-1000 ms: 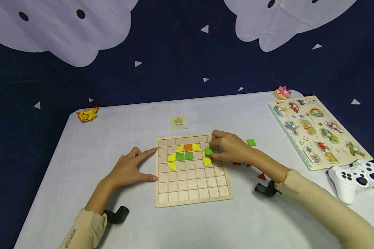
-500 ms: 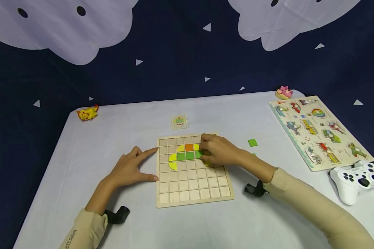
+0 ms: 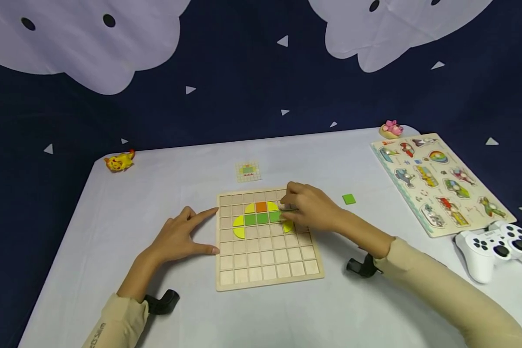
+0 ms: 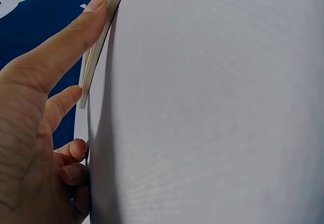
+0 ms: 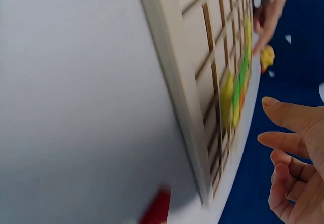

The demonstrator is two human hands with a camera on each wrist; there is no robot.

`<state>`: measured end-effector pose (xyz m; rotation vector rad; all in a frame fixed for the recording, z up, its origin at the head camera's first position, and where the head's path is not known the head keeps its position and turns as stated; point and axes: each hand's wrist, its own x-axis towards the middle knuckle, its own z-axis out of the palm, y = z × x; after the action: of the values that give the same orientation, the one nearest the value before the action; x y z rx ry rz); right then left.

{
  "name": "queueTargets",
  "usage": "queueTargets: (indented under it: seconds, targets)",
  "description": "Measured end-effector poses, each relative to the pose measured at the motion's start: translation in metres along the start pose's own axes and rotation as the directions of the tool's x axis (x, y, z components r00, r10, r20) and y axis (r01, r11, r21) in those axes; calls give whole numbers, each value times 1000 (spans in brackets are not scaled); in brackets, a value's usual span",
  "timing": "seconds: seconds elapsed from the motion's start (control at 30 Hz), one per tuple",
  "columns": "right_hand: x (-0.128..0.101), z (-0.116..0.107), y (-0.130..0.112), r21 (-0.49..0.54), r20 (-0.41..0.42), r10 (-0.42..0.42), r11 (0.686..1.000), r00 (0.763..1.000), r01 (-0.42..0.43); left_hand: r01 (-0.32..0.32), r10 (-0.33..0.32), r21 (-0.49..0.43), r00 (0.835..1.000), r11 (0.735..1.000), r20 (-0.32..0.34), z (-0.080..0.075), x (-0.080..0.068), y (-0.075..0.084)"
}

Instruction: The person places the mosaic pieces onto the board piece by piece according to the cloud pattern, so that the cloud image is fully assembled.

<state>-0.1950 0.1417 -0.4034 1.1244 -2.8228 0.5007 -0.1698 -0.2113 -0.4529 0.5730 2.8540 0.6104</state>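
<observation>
third green square (image 3: 274,216) now on grid board (image 3: 254,261), right hand (image 3: 311,205) released, left hand (image 3: 174,236) unclenched at its edge

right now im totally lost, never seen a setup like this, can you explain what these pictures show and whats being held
No machine here, just a person's bare left hand and right hand. One picture looks down from the head; the other two are taken from each wrist.

On the white table lie a grid board with yellow, green and orange tiles, a card, a puzzle, a game controller, a yellow toy and a pink toy.

The left hand touches the board's edge. The right hand is above the board and, in its wrist view, holds nothing.
</observation>
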Motion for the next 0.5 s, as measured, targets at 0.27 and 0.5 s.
queueTargets:
  seconds: [0.27,0.5]
  targets:
    - [-37,-29,48,-28,24,149,989,989,-148,-7,7,6,1000,1000,-8,0,-1,-3]
    - [-68,-39,85,-56,95,276,961,956,-272,-16,16,2,1000,1000,-7,0,-1,-3]
